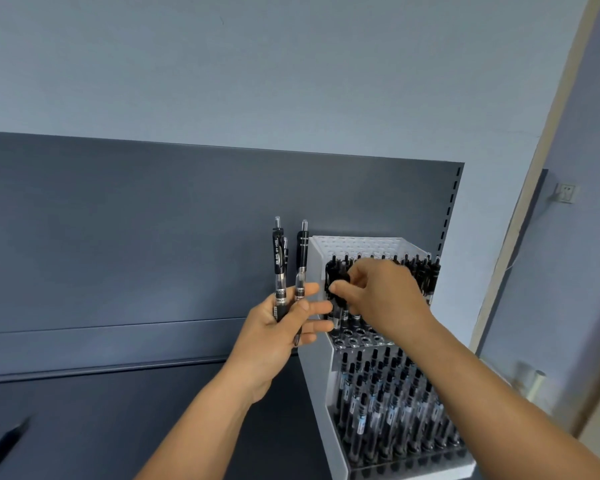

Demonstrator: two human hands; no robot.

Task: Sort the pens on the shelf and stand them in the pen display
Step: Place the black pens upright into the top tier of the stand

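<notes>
Three black click pens (280, 268) stand upright in the left hand (277, 336), pinched between thumb and fingers, tips down and clickers up, held just left of the pen display (317, 258). That display is a white, frosted plastic rack w/ two tiers, sitting at the right end of the dark grey shelf (94, 396), in front of the shelf's back panel (153, 220). The right hand (378, 296) reaches over the upper tier, fingers curled round one pen (337, 289) at the tier's front-left corner; the pen is upright and its lower end looks to be in a hole (blurred, so can't be sure it's seated). More black pens (423, 271) fill the upper tier's right side, w/ a few open holes (357, 336) along its front edge. The lower tier (388, 403) is packed w/ pens in rows. One loose dark pen (6, 445) lies on the shelf at bottom left, well apart from both hands.
</notes>
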